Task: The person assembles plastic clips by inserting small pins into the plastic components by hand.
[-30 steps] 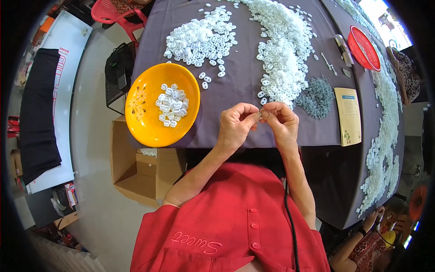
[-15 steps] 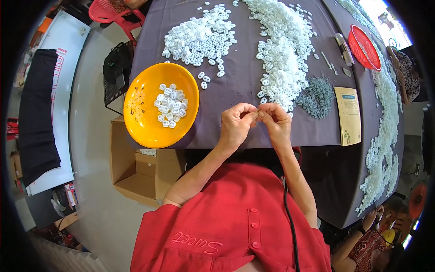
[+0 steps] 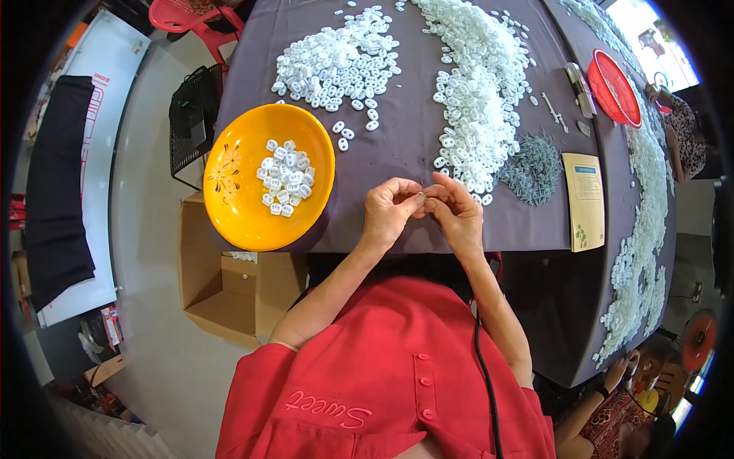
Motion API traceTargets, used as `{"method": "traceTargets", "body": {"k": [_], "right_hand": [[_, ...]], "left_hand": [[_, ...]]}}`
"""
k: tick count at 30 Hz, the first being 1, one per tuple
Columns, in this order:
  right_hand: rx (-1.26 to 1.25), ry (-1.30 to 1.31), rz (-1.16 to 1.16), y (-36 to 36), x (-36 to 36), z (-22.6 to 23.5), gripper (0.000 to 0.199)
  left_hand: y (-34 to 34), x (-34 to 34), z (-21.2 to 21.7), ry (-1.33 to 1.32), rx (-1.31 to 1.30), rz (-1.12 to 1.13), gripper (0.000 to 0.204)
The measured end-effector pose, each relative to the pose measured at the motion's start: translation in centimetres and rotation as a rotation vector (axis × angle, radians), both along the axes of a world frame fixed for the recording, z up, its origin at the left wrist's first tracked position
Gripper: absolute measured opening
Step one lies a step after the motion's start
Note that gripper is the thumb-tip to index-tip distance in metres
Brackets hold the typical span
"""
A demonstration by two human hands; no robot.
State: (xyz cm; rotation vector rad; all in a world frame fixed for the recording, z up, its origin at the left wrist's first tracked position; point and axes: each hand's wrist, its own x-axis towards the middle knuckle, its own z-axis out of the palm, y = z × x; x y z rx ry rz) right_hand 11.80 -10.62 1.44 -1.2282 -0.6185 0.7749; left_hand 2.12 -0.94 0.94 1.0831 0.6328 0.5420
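My left hand (image 3: 390, 213) and my right hand (image 3: 456, 213) meet over the table's near edge, thumbs and forefingers pinched together. Whatever sits between the fingertips is too small and covered to make out. Just beyond them ends a long heap of small white oval plastic pieces with two holes (image 3: 482, 115). Right of that heap lies a pile of small grey-green pieces (image 3: 533, 170). To the left of my hands, a yellow bowl (image 3: 252, 226) holds several white pieces with dark marks (image 3: 287, 177). A second heap of white two-hole pieces (image 3: 329, 69) spreads behind the bowl.
A yellow booklet (image 3: 584, 203) lies at the right, with a red basket (image 3: 614, 88) beyond it. More white pieces (image 3: 638, 252) cover the side table, where another person's arm (image 3: 589, 417) shows. An open cardboard box (image 3: 229, 306) stands below the bowl.
My right fingers have drawn slightly apart from the left and spread a little; both hands stay close together. The whole view has shifted slightly.
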Motion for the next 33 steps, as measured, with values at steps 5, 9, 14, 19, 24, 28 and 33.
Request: {"method": "traceTargets", "body": {"k": [5, 9, 14, 19, 24, 28, 33], "right_hand": [[-0.292, -0.488, -0.067, 0.7, 2.3, 1.6, 0.030], [-0.380, -1.118, -0.103, 2.5, 4.9, 2.6, 0.022], [-0.470, -1.363, 0.049, 3.5, 5.9, 2.3, 0.018], [-0.515, -1.366, 0.142, 4.2, 6.6, 2.6, 0.017], [-0.371, -1.368, 0.101, 3.5, 6.2, 2.7, 0.013], [-0.420, -0.266, 0.030, 1.9, 4.2, 2.5, 0.012], [-0.243, 0.343, -0.047, 0.5, 2.6, 2.7, 0.017]], "left_hand": [[0.7, -0.8, 0.0, 0.023, -0.145, 0.042, 0.011], [0.9, -0.9, 0.9, -0.020, -0.223, 0.053, 0.011], [0.9, -0.9, 0.5, -0.066, -0.220, 0.071, 0.010], [0.7, -1.0, 0.6, -0.056, -0.237, 0.056, 0.010], [0.8, -0.9, 1.1, -0.052, -0.225, 0.076, 0.009], [0.7, -0.9, 1.6, -0.052, -0.202, 0.088, 0.008], [0.3, -0.1, 2.1, -0.025, -0.181, 0.067, 0.008]]}}
